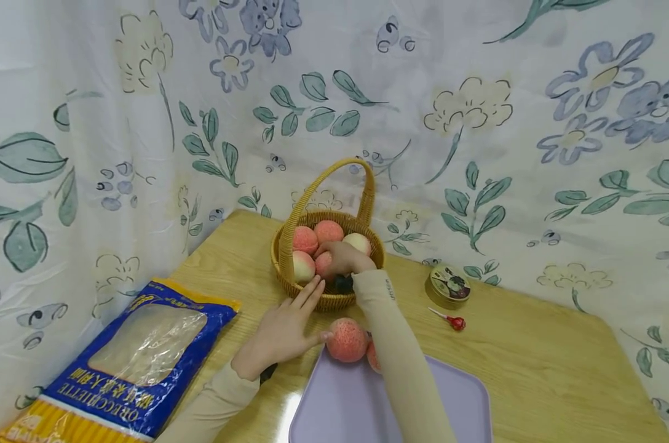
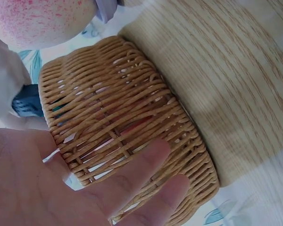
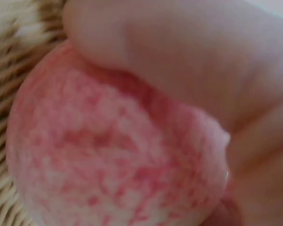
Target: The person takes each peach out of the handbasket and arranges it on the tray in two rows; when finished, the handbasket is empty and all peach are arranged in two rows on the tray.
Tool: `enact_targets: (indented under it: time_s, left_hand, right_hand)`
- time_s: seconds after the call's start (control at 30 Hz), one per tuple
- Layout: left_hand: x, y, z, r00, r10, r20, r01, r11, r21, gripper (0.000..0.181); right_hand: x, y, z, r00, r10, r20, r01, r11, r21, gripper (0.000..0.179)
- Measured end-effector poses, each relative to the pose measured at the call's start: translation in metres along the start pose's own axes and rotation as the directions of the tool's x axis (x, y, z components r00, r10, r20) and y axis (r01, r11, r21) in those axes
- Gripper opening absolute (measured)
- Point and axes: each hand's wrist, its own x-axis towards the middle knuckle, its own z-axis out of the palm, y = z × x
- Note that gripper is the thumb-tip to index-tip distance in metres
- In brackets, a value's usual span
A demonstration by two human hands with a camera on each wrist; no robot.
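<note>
My right hand (image 1: 342, 257) reaches into a wicker basket (image 1: 334, 301) and grips a pink-speckled peach (image 3: 108, 155), its thumb curled over the fruit in the right wrist view. Several other peaches, among them a pink peach (image 1: 329, 231) and a pale peach (image 1: 303, 267), lie around it in the basket. With its fingers extended, my left hand (image 1: 281, 332) rests against the woven front wall, which the left wrist view shows up close. Below the basket, a peach (image 1: 347, 340) sits at the tray's far edge near the left thumb; a second peach (image 1: 374, 357) is partly hidden by the right sleeve.
A lilac tray (image 1: 340, 406) lies at the front, partly under the right forearm. Left of it is a blue and yellow pasta bag (image 1: 146, 344). A round tin (image 1: 449, 284) and a red lollipop (image 1: 456, 323) lie to the right. The basket's tall handle (image 1: 307, 197) arches upward.
</note>
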Motion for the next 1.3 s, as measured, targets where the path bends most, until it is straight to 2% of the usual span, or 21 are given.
enact_targets:
  time_s: [0.2, 0.33, 0.5, 0.6, 0.73, 0.93, 1.07, 1.13, 1.3]
  left_hand:
    - [0.003, 0.0, 0.005, 1.0, -0.013, 0.01, 0.013, 1.0, -0.005, 0.094]
    - [0.003, 0.0, 0.005, 1.0, -0.007, 0.029, 0.008, 1.0, -0.01, 0.095]
    - [0.004, -0.002, 0.001, 1.0, -0.003, 0.011, 0.004, 1.0, -0.009, 0.095]
    - [0.004, -0.003, -0.001, 1.0, -0.008, 0.006, 0.008, 1.0, -0.008, 0.095]
    - [0.004, -0.001, -0.001, 1.0, -0.007, 0.024, 0.007, 1.0, -0.022, 0.095]
    - [0.003, 0.0, 0.0, 1.0, 0.006, 0.03, -0.005, 0.999, -0.036, 0.094]
    - [0.003, -0.001, 0.0, 1.0, 0.009, 0.022, -0.009, 1.0, -0.018, 0.094]
    - [0.004, -0.001, 0.0, 1.0, 0.009, 0.014, -0.009, 1.0, -0.016, 0.094]
    - [0.006, 0.0, 0.003, 1.0, 0.011, 0.016, -0.01, 1.0, -0.022, 0.094]
  right_hand:
    - [-0.022, 0.008, -0.013, 0.995, 0.003, -0.095, 0.016, 0.981, 0.195, 0.06]
    - [-0.041, 0.014, -0.022, 0.988, 0.006, -0.157, 0.044, 0.95, 0.31, 0.058]
    - [-0.067, 0.017, -0.033, 0.976, -0.026, -0.214, 0.115, 0.903, 0.414, 0.054]
    - [-0.082, 0.019, -0.038, 0.971, -0.027, -0.237, 0.13, 0.893, 0.431, 0.053]
    - [-0.104, 0.029, -0.039, 0.972, 0.016, -0.235, 0.099, 0.878, 0.469, 0.053]
    - [-0.127, 0.051, -0.03, 0.971, 0.024, -0.238, 0.109, 0.84, 0.531, 0.052]
    - [-0.144, 0.063, -0.024, 0.969, 0.056, -0.24, 0.09, 0.828, 0.554, 0.054]
    - [-0.154, 0.068, -0.022, 0.964, 0.096, -0.247, 0.059, 0.831, 0.553, 0.054]
    - [-0.181, 0.089, -0.016, 0.957, 0.14, -0.253, 0.025, 0.832, 0.554, 0.054]
